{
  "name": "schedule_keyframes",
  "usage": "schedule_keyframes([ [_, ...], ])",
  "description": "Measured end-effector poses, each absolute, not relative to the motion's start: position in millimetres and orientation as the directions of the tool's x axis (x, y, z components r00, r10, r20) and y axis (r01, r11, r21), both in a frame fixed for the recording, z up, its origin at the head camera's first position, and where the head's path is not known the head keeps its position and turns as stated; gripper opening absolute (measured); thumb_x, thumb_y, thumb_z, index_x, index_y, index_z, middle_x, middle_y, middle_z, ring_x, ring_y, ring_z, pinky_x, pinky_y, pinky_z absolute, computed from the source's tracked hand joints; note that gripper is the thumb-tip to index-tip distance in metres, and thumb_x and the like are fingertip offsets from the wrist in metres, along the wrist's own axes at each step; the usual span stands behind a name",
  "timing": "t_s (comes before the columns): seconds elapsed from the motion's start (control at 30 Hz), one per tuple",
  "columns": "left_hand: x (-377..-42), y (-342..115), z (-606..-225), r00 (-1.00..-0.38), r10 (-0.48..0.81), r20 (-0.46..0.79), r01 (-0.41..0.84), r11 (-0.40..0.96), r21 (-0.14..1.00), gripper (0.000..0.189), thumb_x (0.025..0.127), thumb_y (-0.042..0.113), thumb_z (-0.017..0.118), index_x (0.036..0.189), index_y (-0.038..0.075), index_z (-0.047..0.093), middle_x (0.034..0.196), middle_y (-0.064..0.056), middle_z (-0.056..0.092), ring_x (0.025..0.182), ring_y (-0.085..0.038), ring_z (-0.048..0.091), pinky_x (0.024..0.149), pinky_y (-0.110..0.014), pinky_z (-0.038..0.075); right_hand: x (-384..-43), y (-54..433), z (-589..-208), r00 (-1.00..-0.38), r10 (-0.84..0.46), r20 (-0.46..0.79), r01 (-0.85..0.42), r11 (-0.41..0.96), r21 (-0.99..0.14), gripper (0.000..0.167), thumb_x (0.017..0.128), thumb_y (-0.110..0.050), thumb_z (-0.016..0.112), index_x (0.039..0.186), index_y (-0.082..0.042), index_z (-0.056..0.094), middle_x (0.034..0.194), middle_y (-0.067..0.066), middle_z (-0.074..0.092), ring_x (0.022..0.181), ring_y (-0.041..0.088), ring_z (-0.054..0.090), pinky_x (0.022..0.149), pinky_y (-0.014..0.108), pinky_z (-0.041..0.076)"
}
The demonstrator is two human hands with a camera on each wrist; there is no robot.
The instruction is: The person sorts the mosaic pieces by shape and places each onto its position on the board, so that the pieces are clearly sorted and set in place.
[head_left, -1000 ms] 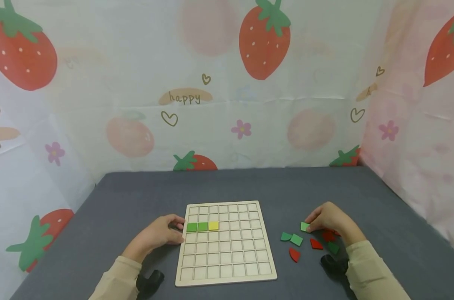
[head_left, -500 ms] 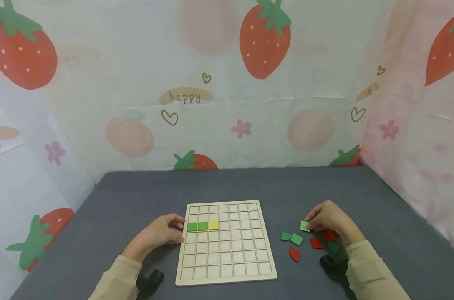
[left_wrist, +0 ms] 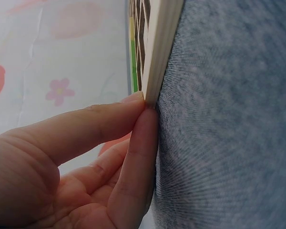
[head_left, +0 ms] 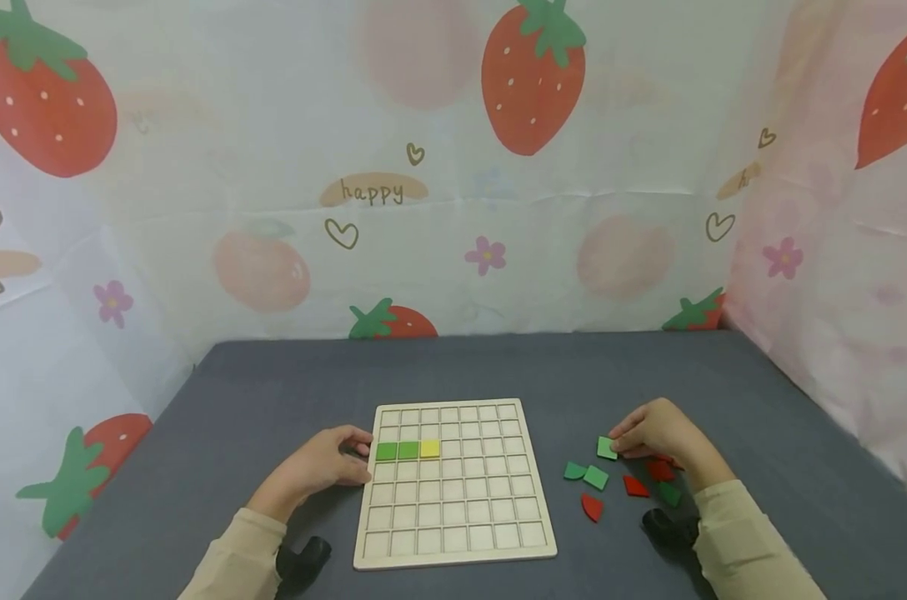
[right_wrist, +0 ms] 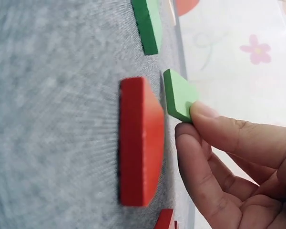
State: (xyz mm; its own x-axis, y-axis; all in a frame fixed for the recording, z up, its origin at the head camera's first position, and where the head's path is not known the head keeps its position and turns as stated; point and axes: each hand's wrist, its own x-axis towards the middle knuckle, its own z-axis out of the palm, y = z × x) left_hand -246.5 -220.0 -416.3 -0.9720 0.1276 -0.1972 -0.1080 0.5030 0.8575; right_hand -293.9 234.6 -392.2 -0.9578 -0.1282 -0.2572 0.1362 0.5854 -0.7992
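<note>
A pale wooden grid board (head_left: 453,508) lies on the table, with two green square tiles (head_left: 397,451) and a yellow square tile (head_left: 429,448) in one row at its left side. My left hand (head_left: 322,461) is at the board's left edge; in the left wrist view, thumb and a finger (left_wrist: 138,157) pinch that edge. On the right, my right hand (head_left: 659,433) pinches a light green square tile (right_wrist: 181,93) between thumb and fingertip. The right wrist view shows this tile tilted, just off the cloth or barely touching it; I cannot tell which.
Several loose pieces lie around the right hand: a light green square (head_left: 595,477), a green curved piece (head_left: 574,471), a red quarter-round piece (head_left: 592,507), another red piece (head_left: 636,486) and a dark green piece (head_left: 669,494). Strawberry-printed cloth (head_left: 453,200) hangs behind the dark grey table (head_left: 288,367).
Over the last second more of the light green tile has come into sight at the right fingertips. The left hand and the board stay together; the whole view has shifted slightly.
</note>
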Motion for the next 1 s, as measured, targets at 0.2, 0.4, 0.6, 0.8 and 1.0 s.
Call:
schedule_keyframes([
  [0.2,-245.2,-218.8,-412.8,-0.971,0.136,-0.194,-0.101,0.502,0.859,0.058,0.08,-0.007,0.074,0.133,-0.01,0.051,0.11,-0.017,0.054,0.092,-0.019,0.062,0.078,-0.035,0.056,-292.4,230.0,-387.7,-0.959,-0.161,-0.234,0.108,0.556,-0.824,0.021,0.081,-0.002,0.078,0.099,0.009,0.074,0.094,0.011,0.076,0.076,0.016,0.072,0.073,0.034,0.061],
  [0.4,-244.2,-219.2,-413.3,-0.971,0.142,-0.193,-0.101,0.491,0.865,0.057,0.08,-0.008,0.073,0.132,-0.011,0.051,0.11,-0.017,0.054,0.092,-0.018,0.062,0.078,-0.034,0.056,-292.1,212.6,-381.8,-0.96,-0.178,-0.218,0.081,0.567,-0.82,0.021,0.08,-0.005,0.08,0.097,0.007,0.075,0.088,0.01,0.076,0.074,0.016,0.073,0.072,0.034,0.061],
  [0.6,-243.4,-219.3,-413.5,-0.972,0.126,-0.198,-0.11,0.504,0.857,0.057,0.08,-0.007,0.074,0.133,-0.01,0.052,0.11,-0.016,0.054,0.091,-0.019,0.061,0.077,-0.035,0.056,-298.6,191.8,-378.7,-0.954,-0.218,-0.207,0.045,0.58,-0.814,0.018,0.081,-0.005,0.08,0.094,0.006,0.076,0.085,0.009,0.076,0.072,0.017,0.073,0.072,0.035,0.061],
  [0.8,-243.9,-219.0,-415.3,-0.969,0.114,-0.221,-0.137,0.495,0.858,0.057,0.08,-0.008,0.074,0.132,-0.009,0.052,0.11,-0.016,0.054,0.092,-0.019,0.062,0.077,-0.034,0.056,-304.2,169.9,-381.0,-0.945,-0.258,-0.201,0.014,0.582,-0.813,0.015,0.08,-0.004,0.08,0.092,0.005,0.077,0.083,0.008,0.075,0.069,0.016,0.072,0.072,0.035,0.061],
  [1.0,-243.8,-218.2,-414.5,-0.974,0.105,-0.2,-0.122,0.5,0.857,0.056,0.08,-0.007,0.074,0.131,-0.009,0.053,0.109,-0.015,0.054,0.091,-0.018,0.062,0.076,-0.034,0.056,-310.3,147.7,-380.1,-0.939,-0.276,-0.208,0.008,0.583,-0.812,0.012,0.08,-0.003,0.08,0.09,0.003,0.077,0.086,0.01,0.075,0.068,0.016,0.072,0.072,0.035,0.061],
])
